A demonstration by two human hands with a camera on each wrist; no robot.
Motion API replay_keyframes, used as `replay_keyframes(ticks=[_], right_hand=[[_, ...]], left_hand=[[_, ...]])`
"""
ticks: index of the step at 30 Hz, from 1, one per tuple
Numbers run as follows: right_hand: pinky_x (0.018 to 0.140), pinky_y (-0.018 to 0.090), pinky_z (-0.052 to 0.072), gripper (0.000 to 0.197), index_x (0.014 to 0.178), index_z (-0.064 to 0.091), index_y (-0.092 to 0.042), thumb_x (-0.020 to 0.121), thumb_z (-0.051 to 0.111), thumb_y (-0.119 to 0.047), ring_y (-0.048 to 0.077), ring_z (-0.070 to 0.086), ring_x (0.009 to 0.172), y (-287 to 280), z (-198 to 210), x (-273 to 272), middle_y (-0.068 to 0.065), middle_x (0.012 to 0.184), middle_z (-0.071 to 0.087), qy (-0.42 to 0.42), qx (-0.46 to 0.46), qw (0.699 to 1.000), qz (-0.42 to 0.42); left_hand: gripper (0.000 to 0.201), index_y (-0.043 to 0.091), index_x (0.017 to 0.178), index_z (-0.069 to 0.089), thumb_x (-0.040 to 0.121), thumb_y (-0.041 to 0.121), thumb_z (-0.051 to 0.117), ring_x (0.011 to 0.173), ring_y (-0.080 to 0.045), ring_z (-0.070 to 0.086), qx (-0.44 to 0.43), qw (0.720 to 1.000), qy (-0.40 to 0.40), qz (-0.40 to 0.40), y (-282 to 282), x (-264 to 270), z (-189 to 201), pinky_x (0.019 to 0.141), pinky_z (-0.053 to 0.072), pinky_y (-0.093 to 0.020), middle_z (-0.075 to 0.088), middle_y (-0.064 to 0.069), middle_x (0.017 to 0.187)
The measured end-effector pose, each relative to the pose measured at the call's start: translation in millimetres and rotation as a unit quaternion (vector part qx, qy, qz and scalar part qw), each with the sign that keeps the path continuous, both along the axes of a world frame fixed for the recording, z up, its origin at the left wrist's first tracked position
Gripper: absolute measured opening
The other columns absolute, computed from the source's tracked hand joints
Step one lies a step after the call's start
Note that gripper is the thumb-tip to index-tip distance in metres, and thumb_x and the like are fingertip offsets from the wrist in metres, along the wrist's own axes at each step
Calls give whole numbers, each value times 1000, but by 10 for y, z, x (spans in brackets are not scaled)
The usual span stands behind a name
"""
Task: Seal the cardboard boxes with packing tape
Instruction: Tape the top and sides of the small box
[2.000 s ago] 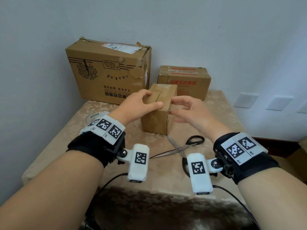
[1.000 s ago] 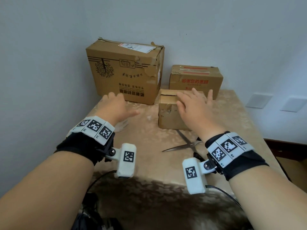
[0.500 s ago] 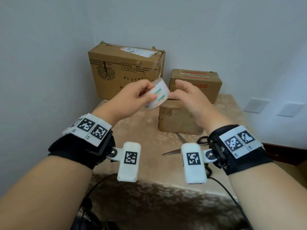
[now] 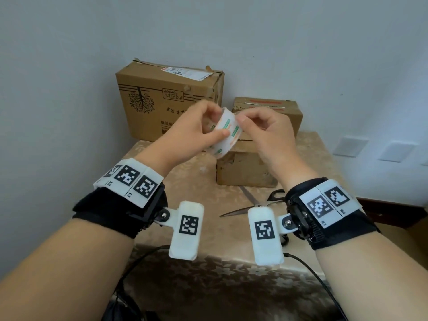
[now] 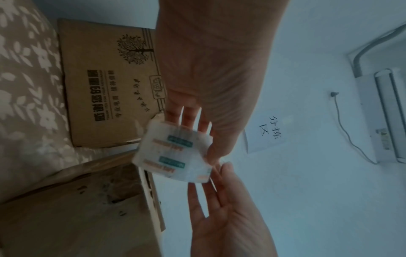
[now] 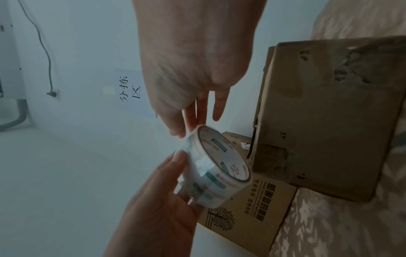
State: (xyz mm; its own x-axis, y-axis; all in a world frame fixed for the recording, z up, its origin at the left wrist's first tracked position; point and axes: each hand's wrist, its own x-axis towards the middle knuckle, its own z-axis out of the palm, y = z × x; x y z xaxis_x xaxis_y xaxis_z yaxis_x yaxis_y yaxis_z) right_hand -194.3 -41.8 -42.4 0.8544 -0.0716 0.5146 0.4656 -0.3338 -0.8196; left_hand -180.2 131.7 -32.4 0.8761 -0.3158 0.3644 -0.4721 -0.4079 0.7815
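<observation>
Two hands, head view: left hand (image 4: 185, 130) and right hand (image 4: 266, 133) meet in the air over the small box (image 4: 243, 169), both on the roll of tape (image 4: 225, 135).
Left fingers, head view: curled round the roll, thumb laid across its printed face.
Right fingers, head view: thumb and forefinger pinched at the roll's upper rim, probably picking for the loose end.
Boxes, head view: small box on the table (image 4: 185, 179) just below the roll; big box (image 4: 166, 100) and flat box (image 4: 278, 110) behind it by the wall.
Scissors, head view: scissors (image 4: 257, 203) lie open on the table, just in front of the small box.
Left wrist view: the roll is blurred; left fingers (image 5: 193, 118) hold it from above, right fingers (image 5: 211, 187) touch it from below; small box (image 5: 77, 208) near beneath.
Right wrist view: roll of tape (image 6: 215, 167) shows its ring and a raised tab on the outer wrap; left hand (image 6: 158, 205) cups it, right fingers (image 6: 175, 125) pinch its near rim.
Handling, roll: likely light and stiff, smooth outside; best held through the core or by the rims.
Handling, tape end: likely thin, sticky and quick to fold on itself; lift at the tab and keep it taut.
Handling, small box: creased, soft card; press gently when sealing.
</observation>
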Motion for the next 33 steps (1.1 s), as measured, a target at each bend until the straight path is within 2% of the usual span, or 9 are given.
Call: replay_keyframes(ticks=[3,6,9,11,14,18,24,31,33], right_hand=[[74,16,44,14,83,63,-23,95,57,-20,5,57,84,37,53,-12,-5,92,63,-1,-91,996,10],[67,3,32,11,85,59,-23,96,55,-24,-1,44,79,61,110,-15,-4,93,50,3,-237,972,-2],[63,5,29,12,87,60,-20,95,55,-28,-1,42,76,81,114,-33,-11,87,43,41,-290,956,1],[63,11,31,8,94,61,-19,94,58,-27,1,44,74,98,94,-44,-12,84,45,62,-261,963,-9],[66,21,42,36,120,49,-22,91,61,-38,6,55,81,103,71,-51,-5,92,55,149,-97,984,-9],[75,38,54,34,112,57,-20,88,64,-44,20,66,73,84,73,-59,7,99,67,236,95,965,61],[73,29,49,14,80,65,-21,87,68,-33,14,62,82,59,302,-58,-4,86,66,87,-78,993,-7],[73,25,45,28,88,63,-17,83,69,-43,9,57,88,-17,542,100,-5,95,64,84,-220,972,-19],[62,22,40,36,81,61,-13,83,68,-48,7,54,71,-41,539,162,-5,78,60,102,-207,972,-44]], left_hand=[[48,26,131,49,86,21,68,98,-5,56,-1,998,-66,23,-28,-19,90,82,49,-16,44,4,122],[23,18,106,67,84,23,70,88,-4,61,20,996,-88,20,-38,-54,158,80,51,-19,65,6,99],[9,15,89,71,84,22,71,69,-2,57,84,992,-82,36,-39,-46,164,68,49,-22,67,6,79],[5,16,83,69,86,21,69,64,-4,56,95,990,-96,45,-45,-54,163,66,49,-24,65,7,73],[8,18,81,64,89,19,65,60,-7,60,53,991,-103,73,-56,-67,163,67,53,-29,63,7,67],[14,18,79,56,93,13,58,62,-12,65,-42,991,-62,107,-27,-12,164,69,58,-33,63,3,67],[9,5,91,58,86,0,62,60,-10,63,-188,968,152,65,-69,45,121,61,55,-21,67,-10,78],[9,7,84,68,89,13,65,58,-8,59,-208,962,153,89,-140,148,63,58,52,-17,67,-6,73],[11,8,82,67,91,14,63,60,-10,60,-206,962,149,104,-172,174,48,60,54,-19,67,-6,74]])
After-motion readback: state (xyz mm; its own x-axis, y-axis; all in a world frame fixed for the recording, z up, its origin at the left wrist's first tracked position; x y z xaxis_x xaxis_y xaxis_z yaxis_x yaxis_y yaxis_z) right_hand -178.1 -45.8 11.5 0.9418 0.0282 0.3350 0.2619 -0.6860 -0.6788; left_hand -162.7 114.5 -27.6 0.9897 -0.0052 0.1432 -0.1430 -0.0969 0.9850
